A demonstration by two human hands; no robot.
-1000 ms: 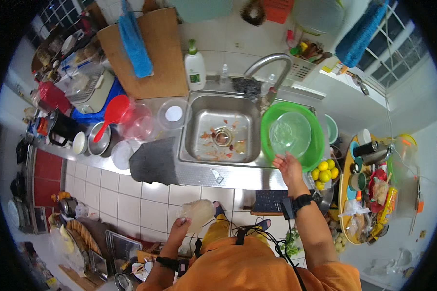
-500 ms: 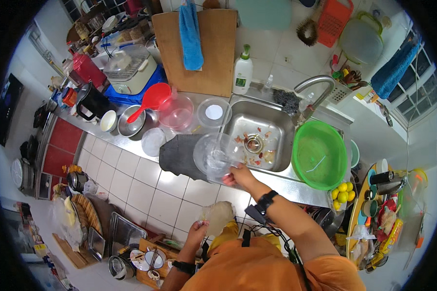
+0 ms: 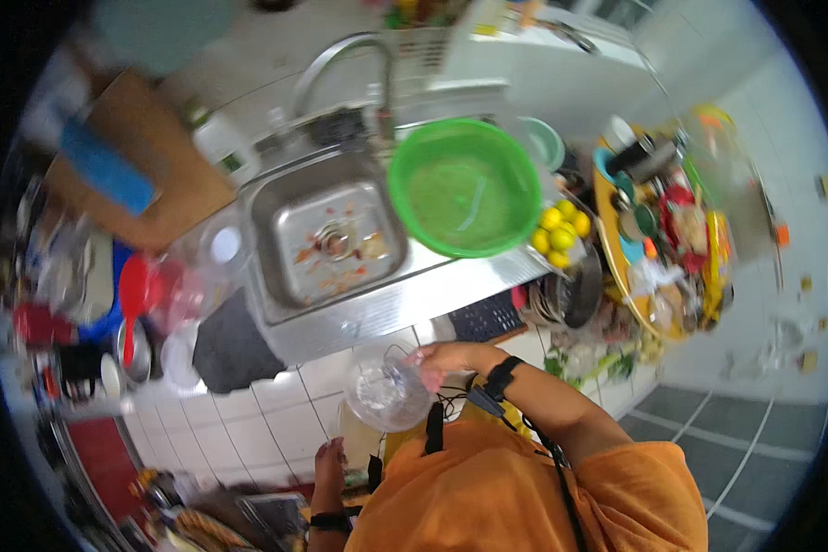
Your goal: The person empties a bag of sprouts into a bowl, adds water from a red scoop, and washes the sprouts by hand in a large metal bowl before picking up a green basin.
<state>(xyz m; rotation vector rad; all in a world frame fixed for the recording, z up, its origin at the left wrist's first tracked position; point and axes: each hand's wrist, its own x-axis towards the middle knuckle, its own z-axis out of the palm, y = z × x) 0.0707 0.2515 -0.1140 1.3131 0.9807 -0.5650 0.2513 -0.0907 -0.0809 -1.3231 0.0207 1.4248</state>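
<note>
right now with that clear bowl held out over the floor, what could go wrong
The right hand seems to grip the clear bowl only at its rim, out past the counter edge over the tiled floor, so a slip could drop it there. The left hand is low and not supporting it. The green basin partly overhangs the sink, so a bump might tip it.
</note>
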